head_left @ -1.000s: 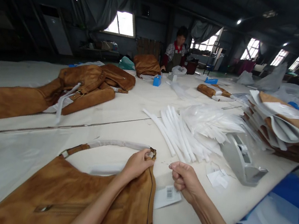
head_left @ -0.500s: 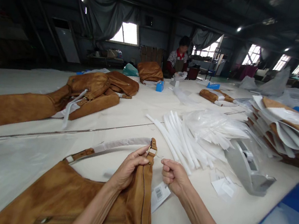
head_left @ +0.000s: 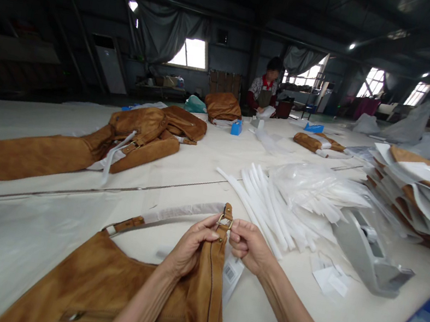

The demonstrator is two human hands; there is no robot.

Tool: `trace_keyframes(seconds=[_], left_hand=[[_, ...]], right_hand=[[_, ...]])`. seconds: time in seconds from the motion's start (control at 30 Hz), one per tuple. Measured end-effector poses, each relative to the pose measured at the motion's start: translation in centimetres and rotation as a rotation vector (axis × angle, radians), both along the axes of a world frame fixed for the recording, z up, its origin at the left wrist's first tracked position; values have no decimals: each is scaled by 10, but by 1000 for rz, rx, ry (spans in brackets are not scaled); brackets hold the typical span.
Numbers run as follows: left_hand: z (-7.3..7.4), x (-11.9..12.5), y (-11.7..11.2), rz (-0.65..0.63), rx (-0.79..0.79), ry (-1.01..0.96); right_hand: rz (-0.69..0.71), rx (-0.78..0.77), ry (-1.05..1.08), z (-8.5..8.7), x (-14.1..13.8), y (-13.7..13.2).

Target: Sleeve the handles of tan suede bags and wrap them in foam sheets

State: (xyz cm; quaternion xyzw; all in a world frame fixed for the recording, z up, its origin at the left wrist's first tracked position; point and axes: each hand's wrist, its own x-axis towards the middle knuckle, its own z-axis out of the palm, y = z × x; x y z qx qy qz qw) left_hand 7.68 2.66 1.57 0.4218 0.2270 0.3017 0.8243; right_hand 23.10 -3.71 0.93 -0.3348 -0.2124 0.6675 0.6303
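A brown leather handbag [head_left: 142,292] lies in front of me, a zip pocket on its face and its shoulder strap [head_left: 189,212] wrapped in white film. My left hand [head_left: 192,246] grips the bag's top corner just below the metal ring [head_left: 224,221] that joins the strap. Pinched closed, my right hand [head_left: 248,243] meets the ring's right side; whatever thin thing is between its fingertips is too small to make out. Below that hand hangs a white tag [head_left: 230,276] with a barcode, partly behind the bag's edge.
White foam tubes [head_left: 266,203] and clear plastic bags [head_left: 312,178] lie beyond my right hand, near a grey tape dispenser [head_left: 373,253] and loose tags [head_left: 331,276]. More brown bags [head_left: 141,131] lie across the table. Brown pieces with white sheets [head_left: 422,186] are stacked right. A person [head_left: 266,89] stands behind.
My right hand has moved left, from a little apart to touching the ring. The left hand keeps its grip on the bag. The whole view has shifted slightly.
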Motion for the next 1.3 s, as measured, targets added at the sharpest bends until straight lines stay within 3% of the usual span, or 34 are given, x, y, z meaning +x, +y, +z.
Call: trace_keyframes(seconds=[0.13,0.23,0.3,0.47,0.63,0.8,0.9,1.03,1.3], left_hand=[[-1,0,1,0,64,22],[0,2,0,38,208,122],[1,4,-4,127,371,231],[4,14,-15,505,891,434],[3,17,-18,648,1383,484],[7,14,-15,777,1690,610],[10,12,-15,789,1679,609],[12,12,-17,717,1450,598],[13,18,-22,561,988,552]], right_hand=[[-19,36,-24,5,0,-6],[-75,43,-60,6,-3,-8],[-121,38,-82,5,-6,-8],[-166,47,-125,4,-8,-8],[-164,48,-153,5,-11,-9],[-157,35,-181,5,-11,-9],[-106,49,-250,7,-4,-10],[-71,89,-399,7,9,-15],[-297,117,-696,2,5,-19]])
